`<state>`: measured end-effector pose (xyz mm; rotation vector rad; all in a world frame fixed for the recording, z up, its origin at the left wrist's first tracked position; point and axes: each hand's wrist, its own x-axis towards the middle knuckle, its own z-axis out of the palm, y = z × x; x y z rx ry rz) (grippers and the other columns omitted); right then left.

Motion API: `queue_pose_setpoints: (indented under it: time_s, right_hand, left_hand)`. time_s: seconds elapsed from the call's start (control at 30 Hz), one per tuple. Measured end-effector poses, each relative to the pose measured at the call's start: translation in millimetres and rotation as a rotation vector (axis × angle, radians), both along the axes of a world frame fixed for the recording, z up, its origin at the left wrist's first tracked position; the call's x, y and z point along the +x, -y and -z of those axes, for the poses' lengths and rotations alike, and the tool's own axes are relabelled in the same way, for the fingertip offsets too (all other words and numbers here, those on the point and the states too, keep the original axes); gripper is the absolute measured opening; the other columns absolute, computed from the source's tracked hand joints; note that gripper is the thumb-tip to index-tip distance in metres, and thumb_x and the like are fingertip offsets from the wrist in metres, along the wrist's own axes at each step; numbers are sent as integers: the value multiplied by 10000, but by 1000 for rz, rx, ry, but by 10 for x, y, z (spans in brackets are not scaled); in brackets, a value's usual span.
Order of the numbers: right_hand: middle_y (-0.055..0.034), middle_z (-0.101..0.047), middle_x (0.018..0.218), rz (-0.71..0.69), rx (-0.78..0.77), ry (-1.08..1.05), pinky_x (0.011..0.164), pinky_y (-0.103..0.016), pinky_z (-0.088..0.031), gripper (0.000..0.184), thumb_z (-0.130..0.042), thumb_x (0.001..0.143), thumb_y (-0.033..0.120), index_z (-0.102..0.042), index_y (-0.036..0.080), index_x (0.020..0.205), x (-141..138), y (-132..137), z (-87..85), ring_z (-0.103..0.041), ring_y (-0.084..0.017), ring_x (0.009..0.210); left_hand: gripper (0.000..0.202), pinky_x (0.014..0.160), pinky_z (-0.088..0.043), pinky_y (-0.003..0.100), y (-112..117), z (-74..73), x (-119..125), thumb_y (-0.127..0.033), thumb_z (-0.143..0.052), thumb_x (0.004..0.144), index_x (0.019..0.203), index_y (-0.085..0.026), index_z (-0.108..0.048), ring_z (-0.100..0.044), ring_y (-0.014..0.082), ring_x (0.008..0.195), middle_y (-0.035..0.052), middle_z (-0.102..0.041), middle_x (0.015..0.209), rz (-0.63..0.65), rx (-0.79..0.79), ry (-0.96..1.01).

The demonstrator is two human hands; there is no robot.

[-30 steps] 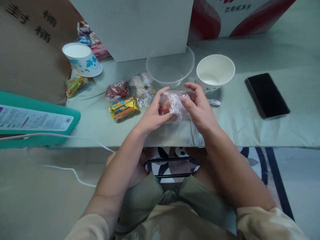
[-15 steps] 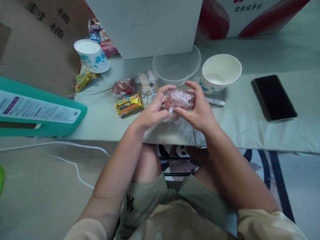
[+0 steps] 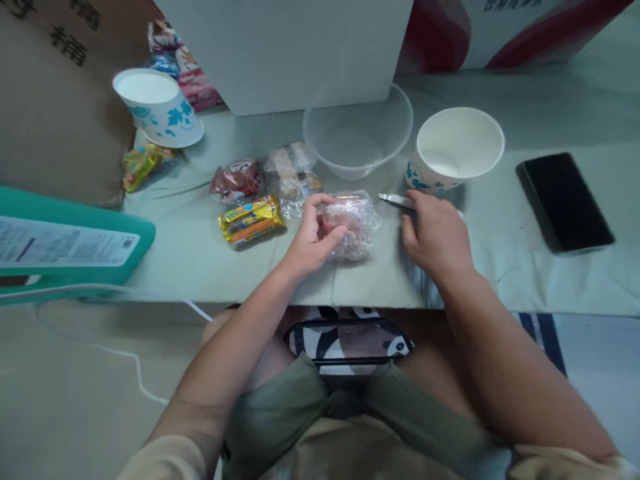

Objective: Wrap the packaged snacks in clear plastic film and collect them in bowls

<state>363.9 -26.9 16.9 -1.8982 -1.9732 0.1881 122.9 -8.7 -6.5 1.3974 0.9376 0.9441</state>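
Observation:
My left hand [image 3: 317, 237] is closed around the left side of a reddish item in clear crinkled plastic wrap [image 3: 354, 223], which sits low at the table's front. What is inside the wrap I cannot make out. To the right, my right hand [image 3: 437, 233] grips a slim utility knife [image 3: 395, 200]; its narrow metal end points left, towards the wrapped item, without touching it. Most of the knife's handle is hidden under the fingers. Left of my left hand lie a yellow snack packet [image 3: 253, 220], a brown wrapped snack [image 3: 237, 180] and a clear-wrapped biscuit-like snack [image 3: 291, 172].
Behind my hands stand a clear plastic bowl [image 3: 357, 133] and a white paper bowl [image 3: 460, 143]. A phone [image 3: 565, 203] lies at the right. Another paper bowl [image 3: 160, 113], upside down or tilted, is at the left near a green container [image 3: 135, 233]. Large boxes [image 3: 290, 53] line the back.
My right hand has left the wrapped item and moved right, taking hold of the utility knife. My left hand keeps the item, now lower and nearer the tabletop. The view has shifted slightly.

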Motion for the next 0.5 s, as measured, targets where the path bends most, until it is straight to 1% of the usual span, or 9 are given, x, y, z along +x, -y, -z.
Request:
queue_pose_setpoints:
  time_s: [0.07, 0.13, 0.2, 0.27, 0.37, 0.5]
  right_hand:
    - [-205, -742, 1115, 36, -65, 124, 896, -513, -508, 391, -510, 914, 205, -690, 132, 1254, -9, -8, 26, -666, -361, 1001]
    - [-177, -743, 1044, 54, -80, 161, 858, -481, -486, 314, -519, 931, 239, -730, 169, 1153, -18, -2, 31, -656, -345, 957]
    - [-157, -739, 1051, 51, -63, 121, 837, -444, -472, 278, -522, 943, 262, -737, 192, 1106, -25, 10, 22, -650, -325, 961]
    - [-150, -733, 1101, 41, -45, 55, 808, -406, -467, 280, -522, 943, 262, -725, 195, 1124, -36, 21, 9, -649, -305, 982]
    - [-138, -728, 1131, 51, -46, -4, 757, -373, -462, 268, -535, 934, 261, -717, 201, 1121, -67, 35, -12, -651, -288, 980]
    - [-130, -731, 1132, 48, -43, -32, 730, -364, -461, 256, -542, 929, 269, -716, 203, 1105, -114, 55, -23, -653, -280, 953]
  left_hand:
    - [468, 649, -523, 261, -35, -14, 25, -390, -728, 898, 1239, -326, -413, -625, 120, 712, -9, -580, 939, 17, -23, 48]
    - [480, 641, -511, 263, -61, -14, 56, -302, -741, 875, 1253, -330, -446, -593, 118, 684, -18, -544, 880, 5, -67, 67]
    - [505, 662, -523, 281, -72, 6, 94, -239, -744, 856, 1268, -331, -466, -585, 125, 678, -21, -530, 843, -26, -104, 78]
    - [514, 690, -542, 302, -75, 39, 151, -199, -736, 853, 1274, -331, -472, -599, 135, 689, -17, -544, 840, -80, -117, 86]
    - [486, 688, -556, 296, -93, 96, 291, -183, -725, 873, 1266, -329, -480, -607, 129, 675, -24, -539, 821, -172, -81, 72]
    - [468, 687, -574, 290, -212, 178, 536, -259, -771, 896, 1262, -329, -488, -632, 125, 682, -21, -556, 844, -279, -4, 61]
